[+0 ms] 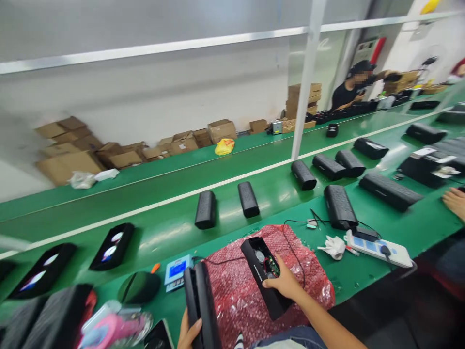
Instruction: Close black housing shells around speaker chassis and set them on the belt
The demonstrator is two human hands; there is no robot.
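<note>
In my right hand [285,282] is an open black speaker housing [271,295], tilted over red bubble wrap [232,295]. A round silver part, wires and a green circuit board show inside it. My left hand [189,332] is closed round a second black speaker housing [209,310], which stands on end with a dark gap along its length; its lower end is cut off by the frame. Just left of it lies a small blue-screened meter [178,271], with a black cable running from near it across the wrap.
Several black speakers lie on the green conveyor [163,213]. A white power strip [378,248] and crumpled white tissue [333,247] are at right. A pink bottle [116,329] and dark green round object [138,288] are at left. Another person [350,89] sits across; a co-worker's hand [455,201] shows at right.
</note>
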